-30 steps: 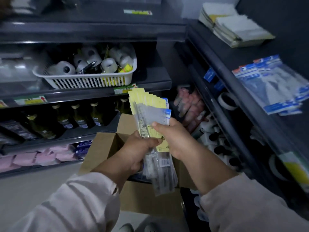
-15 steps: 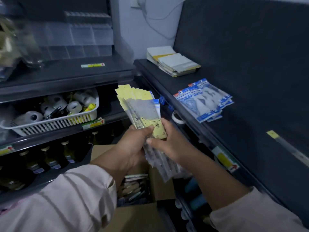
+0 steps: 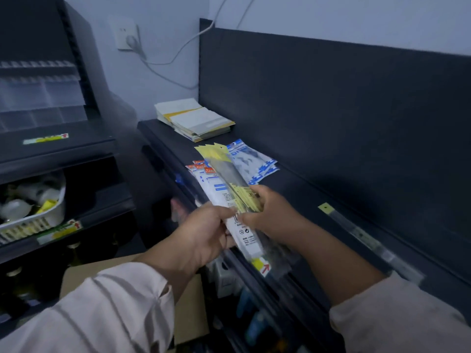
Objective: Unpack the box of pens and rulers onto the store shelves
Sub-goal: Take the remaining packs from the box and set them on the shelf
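Head view: the shelf [image 3: 331,200] runs along a dark back panel, and the box [image 3: 188,309] sits below the shelf's front edge. Over that edge hangs a fanned bundle of ruler packs [image 3: 229,174]. The left hand [image 3: 204,233] and right hand [image 3: 272,212] each pinch its lower half, thumbs on top. Blue packs [image 3: 254,161] lie on the shelf under the bundle's yellow tops, and one ruler [image 3: 367,238] lies alone further along. The step looks like sorting before placing. Next, I judge, some packs need peeling off and laying flat on bare shelf.
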